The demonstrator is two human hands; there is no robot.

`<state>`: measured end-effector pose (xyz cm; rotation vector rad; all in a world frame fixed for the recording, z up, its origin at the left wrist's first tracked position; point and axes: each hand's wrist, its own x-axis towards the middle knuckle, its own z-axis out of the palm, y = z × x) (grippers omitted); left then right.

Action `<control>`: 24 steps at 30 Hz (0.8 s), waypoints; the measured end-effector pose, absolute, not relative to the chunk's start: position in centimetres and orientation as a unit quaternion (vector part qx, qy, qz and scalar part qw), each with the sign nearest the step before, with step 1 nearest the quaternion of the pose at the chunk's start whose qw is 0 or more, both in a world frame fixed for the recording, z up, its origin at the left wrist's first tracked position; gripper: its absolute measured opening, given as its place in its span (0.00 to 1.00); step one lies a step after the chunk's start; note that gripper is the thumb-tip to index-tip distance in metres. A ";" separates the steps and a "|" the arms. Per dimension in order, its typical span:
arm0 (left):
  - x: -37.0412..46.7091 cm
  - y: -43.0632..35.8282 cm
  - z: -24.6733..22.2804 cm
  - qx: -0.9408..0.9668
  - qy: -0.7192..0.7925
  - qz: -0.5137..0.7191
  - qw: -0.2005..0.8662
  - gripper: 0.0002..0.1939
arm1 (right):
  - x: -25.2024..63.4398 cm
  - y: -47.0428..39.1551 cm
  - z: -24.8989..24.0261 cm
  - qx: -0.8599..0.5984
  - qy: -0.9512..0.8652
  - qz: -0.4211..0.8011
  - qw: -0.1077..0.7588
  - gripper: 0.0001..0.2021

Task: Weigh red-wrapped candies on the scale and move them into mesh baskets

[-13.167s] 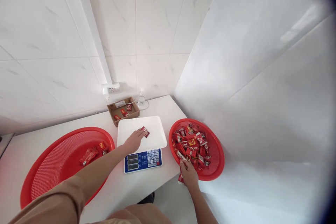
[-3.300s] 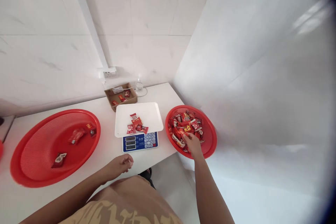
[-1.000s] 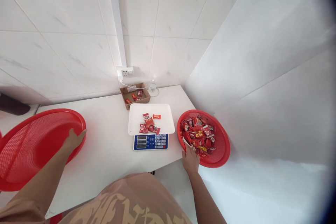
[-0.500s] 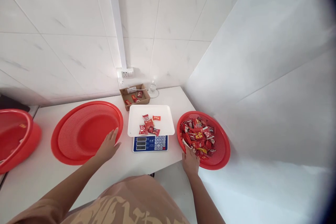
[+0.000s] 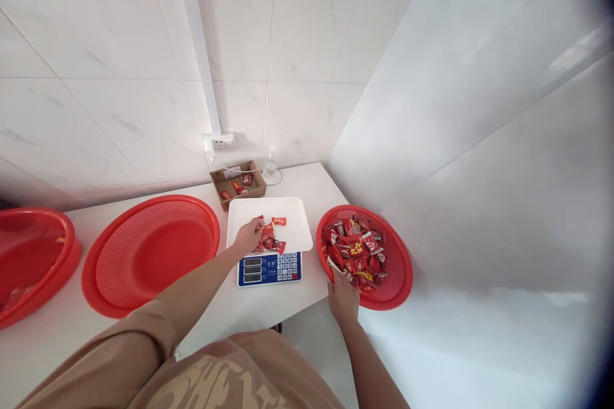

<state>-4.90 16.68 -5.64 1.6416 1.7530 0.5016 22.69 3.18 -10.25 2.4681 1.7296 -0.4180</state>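
My left hand [image 5: 248, 236] is over the white weighing tray [image 5: 300, 230] of a blue digital scale [image 5: 269, 270]. Its fingertips touch the left side of a small pile of red wrapped candies [image 5: 268, 231]; they are partly hidden, so I cannot see whether they close on any. One orange-red candy [image 5: 279, 221] lies apart at the pile's upper right. At the right, my right hand [image 5: 344, 300] grips the near-left rim of a red plastic basket [image 5: 401, 271], fingertips over the inside edge. Mixed wrapped candies [image 5: 357, 252] are heaped in that basket.
A red mesh basket [image 5: 108, 262] stands left of the scale, and another red basket [image 5: 70, 268] is at the far left. Behind the scale are a small cardboard box [image 5: 252, 193] with several candies and a clear glass object [image 5: 270, 166]. Walls bound the back and right.
My left hand has moved right, from the rim of the left mesh basket to the candies on the tray. My right hand stays on its basket. The view has shifted slightly.
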 end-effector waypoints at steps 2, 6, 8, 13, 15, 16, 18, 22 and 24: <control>-6.7 16.2 -4.7 0.610 0.687 0.223 0.326 0.10 | 22.7 3.1 -10.3 0.809 0.571 -0.132 0.047 0.25; -13.0 13.6 -1.5 0.562 0.729 0.279 0.274 0.13 | 22.8 3.1 -10.4 0.805 0.578 -0.128 0.044 0.25; -16.0 12.0 -0.1 0.533 0.762 0.289 0.228 0.13 | 22.9 3.1 -10.6 0.804 0.580 -0.126 0.042 0.25; -16.7 9.8 -0.8 0.617 0.744 0.202 0.159 0.18 | 22.8 3.1 -10.7 0.812 0.569 -0.123 0.034 0.25; -14.5 10.1 -2.3 0.694 0.678 0.163 0.179 0.18 | 22.7 3.1 -10.5 0.814 0.565 -0.132 0.036 0.25; -13.1 10.4 -3.1 0.725 0.643 0.147 0.198 0.18 | 22.6 3.1 -10.3 0.814 0.564 -0.136 0.038 0.26; -10.3 11.1 -4.5 0.780 0.571 0.110 0.230 0.19 | 22.5 3.1 -10.0 0.812 0.565 -0.140 0.042 0.26; -6.0 12.6 -6.1 0.818 0.525 0.044 0.232 0.22 | 22.5 3.2 -9.8 0.809 0.570 -0.137 0.041 0.25; -4.9 13.3 -6.6 0.812 0.539 0.025 0.222 0.21 | 22.6 3.2 -9.9 0.809 0.570 -0.136 0.040 0.25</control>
